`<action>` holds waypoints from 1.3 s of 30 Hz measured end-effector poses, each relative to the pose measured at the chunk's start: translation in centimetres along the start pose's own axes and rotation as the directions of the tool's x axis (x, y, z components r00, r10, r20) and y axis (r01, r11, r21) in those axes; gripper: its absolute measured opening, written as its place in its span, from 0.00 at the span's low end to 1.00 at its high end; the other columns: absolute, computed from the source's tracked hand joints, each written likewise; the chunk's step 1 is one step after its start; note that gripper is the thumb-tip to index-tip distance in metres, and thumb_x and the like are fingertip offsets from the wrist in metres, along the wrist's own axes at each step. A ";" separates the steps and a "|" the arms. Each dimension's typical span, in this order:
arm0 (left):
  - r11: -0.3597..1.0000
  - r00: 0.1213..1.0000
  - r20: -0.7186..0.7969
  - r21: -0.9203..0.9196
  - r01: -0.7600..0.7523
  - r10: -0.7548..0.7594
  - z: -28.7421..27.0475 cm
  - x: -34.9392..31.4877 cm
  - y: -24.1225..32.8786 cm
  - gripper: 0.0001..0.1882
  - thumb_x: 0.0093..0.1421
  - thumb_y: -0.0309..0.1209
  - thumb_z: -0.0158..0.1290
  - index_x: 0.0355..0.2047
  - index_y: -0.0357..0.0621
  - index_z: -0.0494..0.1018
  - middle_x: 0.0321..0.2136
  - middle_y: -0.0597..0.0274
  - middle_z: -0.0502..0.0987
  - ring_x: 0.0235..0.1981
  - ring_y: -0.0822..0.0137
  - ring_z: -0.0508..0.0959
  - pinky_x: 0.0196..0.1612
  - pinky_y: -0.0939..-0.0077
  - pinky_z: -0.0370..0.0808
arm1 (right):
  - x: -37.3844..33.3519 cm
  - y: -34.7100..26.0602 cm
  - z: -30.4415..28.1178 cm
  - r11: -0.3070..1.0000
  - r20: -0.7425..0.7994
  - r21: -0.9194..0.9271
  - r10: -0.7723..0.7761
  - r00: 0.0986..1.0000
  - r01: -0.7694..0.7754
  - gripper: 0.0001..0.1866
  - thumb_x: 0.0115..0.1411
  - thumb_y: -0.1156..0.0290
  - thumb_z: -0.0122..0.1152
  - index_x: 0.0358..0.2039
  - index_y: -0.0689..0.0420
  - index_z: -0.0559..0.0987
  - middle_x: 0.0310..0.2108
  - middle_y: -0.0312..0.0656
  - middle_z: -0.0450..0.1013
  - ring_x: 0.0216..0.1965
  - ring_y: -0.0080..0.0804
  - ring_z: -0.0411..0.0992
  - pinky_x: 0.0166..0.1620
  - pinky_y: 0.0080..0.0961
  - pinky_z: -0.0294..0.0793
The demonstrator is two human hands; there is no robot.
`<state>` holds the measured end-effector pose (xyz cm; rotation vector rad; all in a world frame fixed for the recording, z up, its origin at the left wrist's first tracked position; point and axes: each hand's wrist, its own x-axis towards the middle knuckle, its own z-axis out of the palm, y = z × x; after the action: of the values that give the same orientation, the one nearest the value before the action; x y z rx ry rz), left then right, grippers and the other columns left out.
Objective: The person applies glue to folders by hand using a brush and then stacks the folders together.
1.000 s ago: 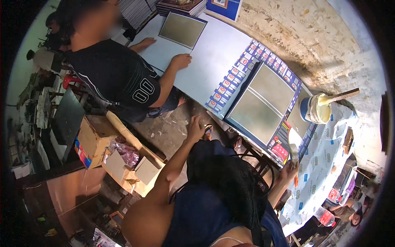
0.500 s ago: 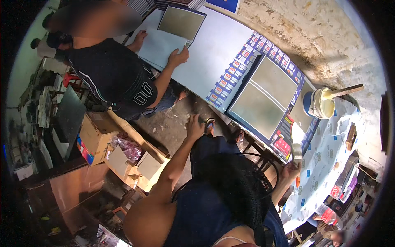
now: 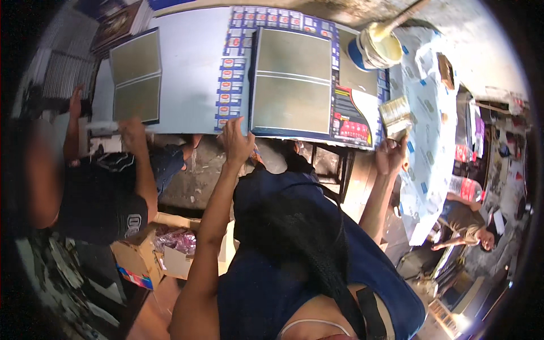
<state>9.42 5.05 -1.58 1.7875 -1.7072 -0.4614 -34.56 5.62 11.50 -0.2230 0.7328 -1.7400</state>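
In my right hand is a wide, flat paintbrush, its pale bristles pointing up near the table's right end. My left hand is raised at the table's near edge, fingers apart and holding nothing. It is just beside the near left corner of a dark-blue-edged cover sheet. Two grey-brown boards lie on that sheet with a narrow pale strip between them. Printed blue sheets lie under and around it. A bucket of cream paste, with a wooden stick in it, stands at the far right.
At left, a co-worker reaches over the table beside another pair of boards. Stacked panels stand at the far left. White printed wrapping covers a surface on my right. An open carton sits low at left.
My view has swung to the right. My left hand has risen from over the floor to the table edge. The co-worker's sheet has moved off the left pair of boards.
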 end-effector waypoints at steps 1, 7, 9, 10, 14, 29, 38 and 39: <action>1.000 0.999 0.019 0.003 0.025 -0.026 0.4 0.2 -0.1 0.28 0.49 0.32 0.55 0.52 0.39 0.67 0.47 0.47 0.69 0.51 0.45 0.68 0.54 0.50 0.64 | -0.4 0.0 0.1 1.000 -0.079 -0.023 -0.017 0.997 0.015 0.12 0.67 0.58 0.55 0.43 0.48 0.79 0.26 0.32 0.74 0.22 0.23 0.65 0.27 0.21 0.62; 0.991 0.978 0.156 0.039 0.131 -0.135 2.6 0.0 -0.4 0.33 0.49 0.38 0.60 0.53 0.36 0.66 0.48 0.43 0.68 0.53 0.43 0.67 0.55 0.50 0.65 | -3.3 -0.3 -2.5 0.999 -0.349 0.041 -0.005 0.937 0.021 0.11 0.67 0.61 0.55 0.41 0.53 0.77 0.25 0.34 0.71 0.22 0.24 0.63 0.26 0.21 0.60; 0.978 0.976 0.122 0.077 -0.191 0.181 3.3 0.2 -0.2 0.33 0.48 0.36 0.61 0.53 0.36 0.65 0.49 0.40 0.67 0.52 0.42 0.67 0.55 0.51 0.66 | -4.3 -0.8 -3.9 0.997 -0.422 0.034 -0.052 0.905 0.073 0.10 0.67 0.62 0.55 0.41 0.54 0.76 0.25 0.34 0.70 0.22 0.23 0.62 0.26 0.21 0.60; 0.997 0.991 0.133 0.062 -0.037 0.028 3.7 0.2 0.0 0.34 0.49 0.37 0.61 0.54 0.35 0.64 0.49 0.39 0.66 0.53 0.42 0.67 0.55 0.51 0.66 | -4.8 -1.2 -4.5 0.997 -0.407 0.025 -0.054 0.912 0.070 0.10 0.67 0.62 0.55 0.41 0.53 0.76 0.24 0.34 0.69 0.22 0.23 0.62 0.26 0.21 0.59; 0.946 0.935 0.177 -0.048 0.320 -0.307 4.5 0.7 0.1 0.34 0.49 0.38 0.60 0.53 0.32 0.66 0.50 0.37 0.67 0.55 0.41 0.67 0.58 0.54 0.65 | -6.9 -2.2 -6.9 0.988 -0.423 0.032 -0.124 0.898 0.151 0.09 0.66 0.64 0.55 0.44 0.51 0.77 0.24 0.31 0.65 0.22 0.21 0.58 0.25 0.21 0.54; 0.683 0.715 0.285 -0.219 0.697 -0.638 9.0 -1.7 -5.5 0.28 0.46 0.38 0.57 0.44 0.29 0.77 0.43 0.35 0.78 0.48 0.45 0.77 0.55 0.62 0.71 | -8.8 -2.1 -8.0 0.988 -0.481 0.025 -0.119 0.868 0.150 0.09 0.66 0.64 0.57 0.37 0.56 0.75 0.21 0.34 0.66 0.22 0.23 0.61 0.25 0.21 0.59; 0.619 0.628 0.291 -0.135 0.774 -0.722 10.0 -0.1 -5.9 0.27 0.41 0.41 0.56 0.36 0.31 0.79 0.35 0.40 0.81 0.40 0.46 0.81 0.46 0.59 0.75 | -4.9 -2.0 -7.1 0.994 -0.510 -0.028 -0.105 0.854 0.105 0.09 0.66 0.64 0.54 0.40 0.55 0.77 0.27 0.35 0.74 0.22 0.23 0.65 0.25 0.20 0.61; 0.613 0.625 0.294 -0.144 0.777 -0.723 9.4 -0.1 -5.1 0.26 0.41 0.41 0.56 0.35 0.31 0.79 0.35 0.40 0.81 0.39 0.46 0.81 0.45 0.58 0.75 | -4.2 -2.2 -6.9 0.996 -0.432 -0.021 -0.091 0.897 0.091 0.09 0.66 0.64 0.54 0.41 0.54 0.77 0.29 0.35 0.75 0.22 0.23 0.66 0.25 0.20 0.62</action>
<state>7.34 3.18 -11.92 2.2560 -0.8328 -1.2128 -38.52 12.19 8.28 0.1412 1.0571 -1.9027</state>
